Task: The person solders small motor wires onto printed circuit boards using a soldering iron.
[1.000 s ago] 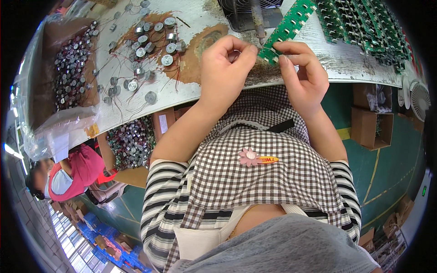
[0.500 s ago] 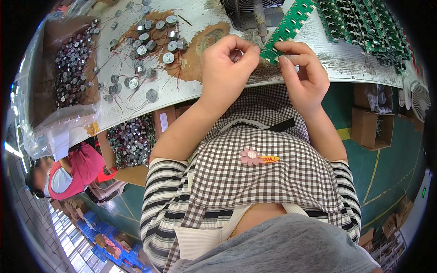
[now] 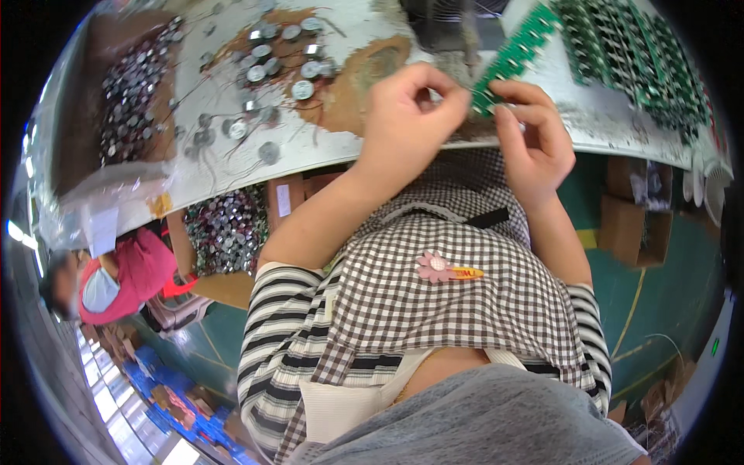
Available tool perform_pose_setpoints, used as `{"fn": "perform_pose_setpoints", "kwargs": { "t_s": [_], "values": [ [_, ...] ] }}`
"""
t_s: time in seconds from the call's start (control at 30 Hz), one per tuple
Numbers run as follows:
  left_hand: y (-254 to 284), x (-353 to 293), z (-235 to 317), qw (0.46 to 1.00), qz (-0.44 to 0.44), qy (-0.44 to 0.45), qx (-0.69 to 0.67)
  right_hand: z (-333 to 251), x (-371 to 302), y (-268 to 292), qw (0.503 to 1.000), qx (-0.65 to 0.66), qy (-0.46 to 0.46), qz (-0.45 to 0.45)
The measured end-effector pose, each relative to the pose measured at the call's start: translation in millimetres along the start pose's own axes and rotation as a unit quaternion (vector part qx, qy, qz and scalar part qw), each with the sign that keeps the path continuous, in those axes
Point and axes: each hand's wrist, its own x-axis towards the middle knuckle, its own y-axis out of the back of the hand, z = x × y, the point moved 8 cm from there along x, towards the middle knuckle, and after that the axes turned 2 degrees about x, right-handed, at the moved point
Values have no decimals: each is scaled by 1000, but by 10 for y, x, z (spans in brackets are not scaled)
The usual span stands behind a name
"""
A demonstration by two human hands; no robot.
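A long green circuit board strip (image 3: 518, 53) lies slanted on the worn white worktable, its near end between my hands. My left hand (image 3: 412, 118) is closed in a pinch close to that end; whatever lies between its fingertips is too small to make out. My right hand (image 3: 540, 147) has its thumb and index finger at the strip's near right edge, gripping it there. Just behind my fingertips stands an upright metal rod tool (image 3: 470, 35), blurred. Left of my hands, several small round silver motors (image 3: 302, 90) with thin wires are scattered about.
A plastic-lined box of motors (image 3: 128, 108) stands on the table's left. Stacked green boards (image 3: 635, 62) lie at the right, and a dark fan (image 3: 442, 19) is at the back. Below the table edge sits another motor-filled box (image 3: 229, 232). A person in pink (image 3: 136, 271) is at lower left.
The whole view has shifted a little, so table and hands appear further right. My left fingertips have come slightly nearer the strip's near end. My right hand keeps its place at the strip.
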Motion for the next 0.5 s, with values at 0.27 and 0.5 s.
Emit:
{"fn": "perform_pose_setpoints", "kwargs": {
  "t_s": [0.27,0.5],
  "values": [
    [-10,-1,89,995,-96,-20,29,213,-65,151,977,169,-126,34],
    [1080,578,842,772,122,-292,552,372,-69,141,981,138,-131,23]
  ]
}}
